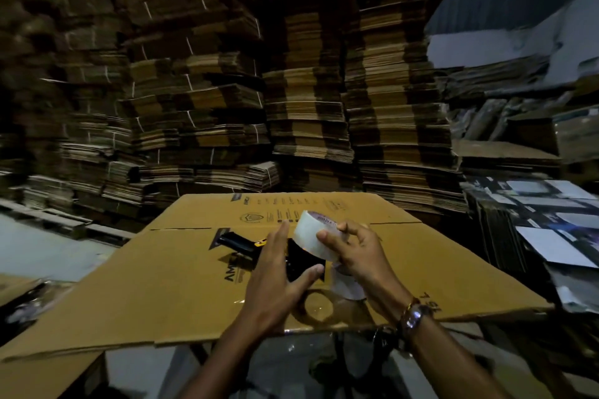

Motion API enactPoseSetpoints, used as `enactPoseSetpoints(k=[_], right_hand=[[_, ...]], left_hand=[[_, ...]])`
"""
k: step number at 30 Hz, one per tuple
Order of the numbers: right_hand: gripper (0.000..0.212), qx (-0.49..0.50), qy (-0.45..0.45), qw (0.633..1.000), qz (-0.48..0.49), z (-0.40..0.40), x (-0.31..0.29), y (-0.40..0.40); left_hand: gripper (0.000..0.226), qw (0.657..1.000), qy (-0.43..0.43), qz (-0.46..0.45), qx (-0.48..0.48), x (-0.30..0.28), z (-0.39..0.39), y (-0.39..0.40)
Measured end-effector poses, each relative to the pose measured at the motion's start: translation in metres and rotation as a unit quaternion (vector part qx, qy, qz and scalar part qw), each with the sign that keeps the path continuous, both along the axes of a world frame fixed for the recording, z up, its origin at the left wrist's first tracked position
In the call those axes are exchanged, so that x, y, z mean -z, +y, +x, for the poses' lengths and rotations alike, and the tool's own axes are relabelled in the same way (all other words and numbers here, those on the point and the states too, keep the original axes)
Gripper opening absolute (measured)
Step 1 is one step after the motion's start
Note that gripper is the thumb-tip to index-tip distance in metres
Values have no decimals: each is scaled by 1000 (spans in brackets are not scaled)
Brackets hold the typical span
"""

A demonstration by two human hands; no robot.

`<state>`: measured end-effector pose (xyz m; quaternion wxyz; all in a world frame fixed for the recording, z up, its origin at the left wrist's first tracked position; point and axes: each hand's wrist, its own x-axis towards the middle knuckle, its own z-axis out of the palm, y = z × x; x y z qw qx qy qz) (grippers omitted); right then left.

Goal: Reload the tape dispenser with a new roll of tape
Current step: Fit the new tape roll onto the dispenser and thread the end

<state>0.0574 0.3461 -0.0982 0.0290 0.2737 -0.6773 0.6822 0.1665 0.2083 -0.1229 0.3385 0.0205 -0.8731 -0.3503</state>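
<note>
At centre frame, the right hand (356, 253) has its fingers (327, 238) clamped on the clear round tape roll (316, 235) above the black handheld dispenser (240, 244), steadied by the left hand (275, 275) with fingers apart; seat the roll squarely on the hub.

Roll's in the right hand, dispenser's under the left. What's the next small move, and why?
Probably lower the new tape roll onto the tape dispenser. The right hand holds the roll just above it, and the left hand seems to steady the dispenser on the flattened cardboard box.
</note>
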Motion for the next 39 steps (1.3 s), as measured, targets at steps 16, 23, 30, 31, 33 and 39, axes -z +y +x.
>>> enactPoseSetpoints(k=[16, 23, 30, 31, 33, 39], right_hand=[[28, 73, 123, 985, 92, 72, 8, -11], [68, -50, 50, 997, 44, 75, 3, 1], [56, -115, -10, 993, 15, 77, 6, -1], [50, -118, -23, 993, 2, 78, 6, -1], [47, -120, -48, 991, -19, 78, 9, -1], [80, -78, -60, 995, -12, 76, 20, -6]], left_hand=[[77, 993, 39, 103, -35, 3, 15, 10], [73, 987, 75, 143, -2, 9, 24, -5], [91, 994, 97, 26, -53, 12, 31, 9], [92, 992, 106, -8, -68, 13, 32, 10], [91, 985, 118, -83, -97, 15, 32, 10], [96, 990, 46, -105, -82, 13, 23, 12]])
